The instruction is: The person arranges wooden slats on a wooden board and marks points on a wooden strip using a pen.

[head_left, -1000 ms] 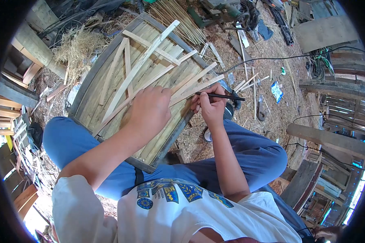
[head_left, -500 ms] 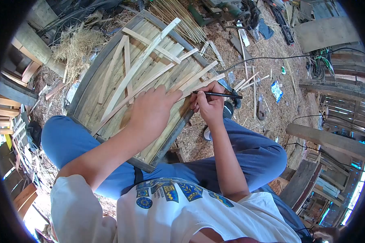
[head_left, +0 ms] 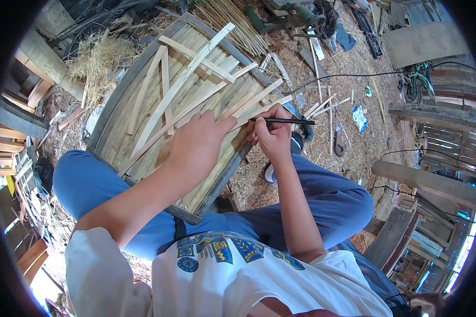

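Observation:
My left hand point(head_left: 198, 141) lies across a thin wooden strip point(head_left: 267, 109), its fingers curled and pressing it down over the slatted wooden panel. Just right of it, my right hand point(head_left: 272, 132) pinches a dark pencil point(head_left: 296, 121). The pencil's left end is at the strip near my fingertips; whether it touches is too small to tell. Several pale strips lie loosely over the panel, including a long crossing strip point(head_left: 188, 82) and a shorter strip point(head_left: 198, 59). The panel has a dark wooden frame point(head_left: 135, 68) and rests at my lap.
Shavings cover the ground around me. Thin sticks point(head_left: 232, 26) lie beyond the panel, with a black cable point(head_left: 365, 75) running right from it. A blue-white packet point(head_left: 359, 119) and a dark metal tool point(head_left: 338, 142) are on the right. Wooden beams point(head_left: 428, 185) stand farther right.
Almost nothing differs. The pencil and my right hand have shifted very slightly to the left; my left hand keeps its place on the strip.

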`<state>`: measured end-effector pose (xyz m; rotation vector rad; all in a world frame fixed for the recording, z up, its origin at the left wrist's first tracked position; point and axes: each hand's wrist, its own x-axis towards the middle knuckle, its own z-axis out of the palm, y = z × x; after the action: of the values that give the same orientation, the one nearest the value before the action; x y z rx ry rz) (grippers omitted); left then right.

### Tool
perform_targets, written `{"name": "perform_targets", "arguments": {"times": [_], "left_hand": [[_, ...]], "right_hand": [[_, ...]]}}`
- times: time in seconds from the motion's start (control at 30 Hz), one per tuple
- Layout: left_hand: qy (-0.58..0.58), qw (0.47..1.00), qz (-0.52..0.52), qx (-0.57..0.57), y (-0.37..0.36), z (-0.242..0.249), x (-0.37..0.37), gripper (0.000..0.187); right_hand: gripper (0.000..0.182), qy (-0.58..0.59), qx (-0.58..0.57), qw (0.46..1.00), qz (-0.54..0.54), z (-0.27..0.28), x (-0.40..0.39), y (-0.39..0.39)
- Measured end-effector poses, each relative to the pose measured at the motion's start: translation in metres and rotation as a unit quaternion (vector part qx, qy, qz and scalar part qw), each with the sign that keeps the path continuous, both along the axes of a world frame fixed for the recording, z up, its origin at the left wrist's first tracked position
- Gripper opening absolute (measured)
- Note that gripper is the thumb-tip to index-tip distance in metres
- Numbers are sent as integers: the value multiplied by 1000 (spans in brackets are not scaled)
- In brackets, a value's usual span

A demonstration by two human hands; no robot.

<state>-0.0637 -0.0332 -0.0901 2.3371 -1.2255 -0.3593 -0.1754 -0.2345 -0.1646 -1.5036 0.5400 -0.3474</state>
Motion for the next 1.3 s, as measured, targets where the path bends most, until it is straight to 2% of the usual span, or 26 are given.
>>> {"name": "perform_targets", "arguments": {"times": [1.0,1.1,1.3], "left_hand": [[3,1000,-7,28,-1,5,1,40],[1,1000,-5,23,1,4,1,39],[-18,999,-16,29,2,5,2,36]], "right_hand": [[14,4,-3,1000,13,-2,-3,-2],[13,15,-18,1000,5,-2,-3,-1],[10,-36,39,997,-49,2,-5,-1]]}}
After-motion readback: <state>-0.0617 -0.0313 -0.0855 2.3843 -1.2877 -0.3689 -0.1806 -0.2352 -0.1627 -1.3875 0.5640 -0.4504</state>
